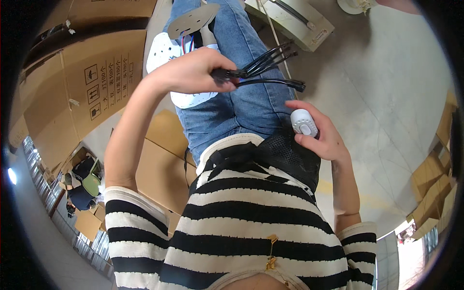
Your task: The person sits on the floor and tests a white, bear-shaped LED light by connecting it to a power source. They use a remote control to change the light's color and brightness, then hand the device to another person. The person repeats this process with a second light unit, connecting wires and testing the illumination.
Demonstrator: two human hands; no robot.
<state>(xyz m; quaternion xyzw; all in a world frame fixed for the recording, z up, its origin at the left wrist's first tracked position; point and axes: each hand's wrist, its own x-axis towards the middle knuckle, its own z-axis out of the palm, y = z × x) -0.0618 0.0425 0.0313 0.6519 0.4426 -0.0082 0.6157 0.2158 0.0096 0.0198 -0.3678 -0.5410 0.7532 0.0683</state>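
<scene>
Closest to the wearer's eyes, a gold pendant [271, 262] hung on the chest of a black-and-cream striped top [251, 212]. At the waist, I could see a piece of black mesh [295, 157] just beside the right wrist.

The right hand [323, 129] had a small, rounded white device [304, 122] pinched between thumb and fingers, out beside the right hip, its oval button and ring of little dots facing up at the person. Farther out, over the thighs of the blue jeans [208, 126], the left hand [205, 72] was curled firmly around a bundle of black cables [256, 67]. Their loose ends fanned out to the right, one thicker lead lying apart from the others; the fingers hid the gathered part.

Beyond that hand, a grey plate with holes [193, 21] sat near some red and blue wires [184, 44], with a white speckled piece [159, 50] beside them over one leg.

A big printed carton [82, 92] stood to the left. A pale metal case [309, 33] with a dark handle rested on the grey floor [372, 121], and more cardboard boxes [432, 193] were stacked at the far right.
</scene>
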